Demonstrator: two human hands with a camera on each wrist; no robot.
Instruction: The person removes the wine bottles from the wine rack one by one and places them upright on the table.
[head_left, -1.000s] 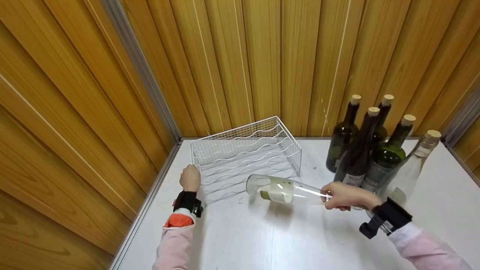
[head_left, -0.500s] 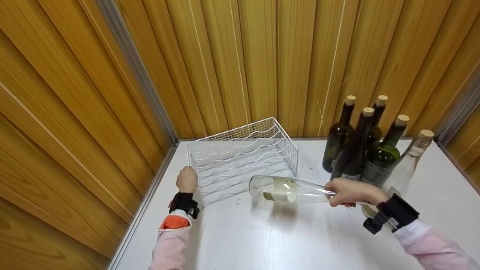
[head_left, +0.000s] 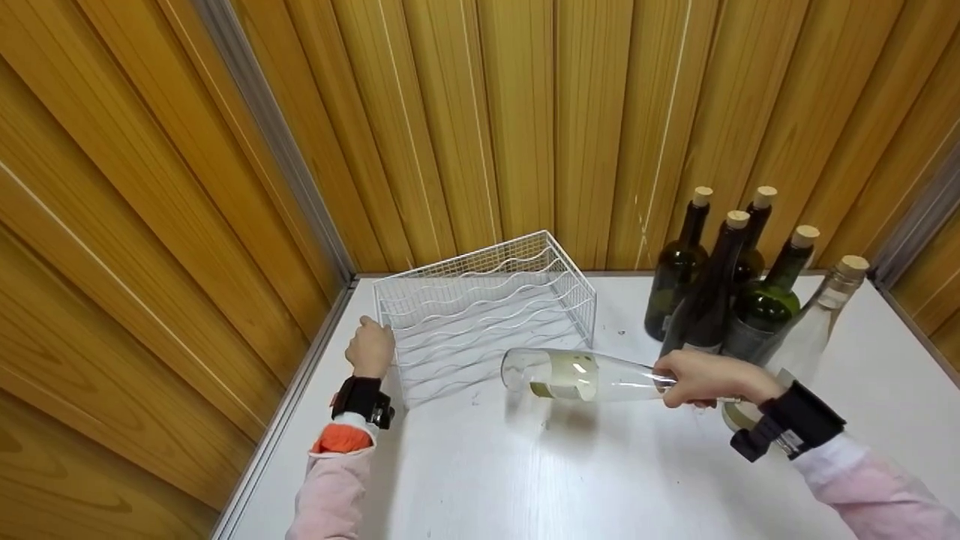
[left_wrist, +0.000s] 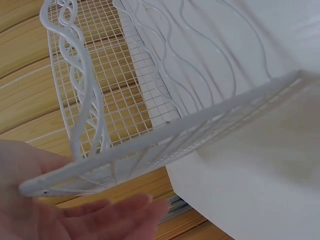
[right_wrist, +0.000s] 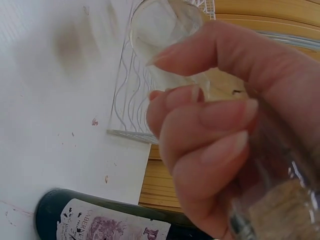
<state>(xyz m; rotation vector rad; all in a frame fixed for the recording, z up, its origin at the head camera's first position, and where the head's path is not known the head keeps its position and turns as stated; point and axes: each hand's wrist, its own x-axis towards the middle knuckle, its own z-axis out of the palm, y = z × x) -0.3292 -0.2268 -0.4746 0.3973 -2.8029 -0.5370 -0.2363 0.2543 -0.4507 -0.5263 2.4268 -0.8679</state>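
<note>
At the left, my left hand (head_left: 371, 347) holds the front-left upright edge of a white wire wine rack (head_left: 571, 262). In the left wrist view the rack's frame bar (left_wrist: 150, 143) passes between the thumb side and the fingers (left_wrist: 117, 215). My right hand (head_left: 709, 377) grips a clear glass wine bottle (head_left: 574, 375) by its neck. The bottle lies level in the air, its base toward the rack's front right and its shadow on the table below. A cork (right_wrist: 280, 210) shows in its neck in the right wrist view. The curled fingers (right_wrist: 200, 122) hide part of the neck.
Several corked bottles stand close together at the right, among them a green bottle (head_left: 765, 304) and a clear bottle (head_left: 806, 341) just behind my right hand. Wood-patterned panels (head_left: 517, 135) rise behind and left of the white table (head_left: 517, 480).
My right hand and the clear bottle have shifted slightly right, a little away from the rack. The left hand has tilted slightly at the rack's edge. The standing bottles stay put.
</note>
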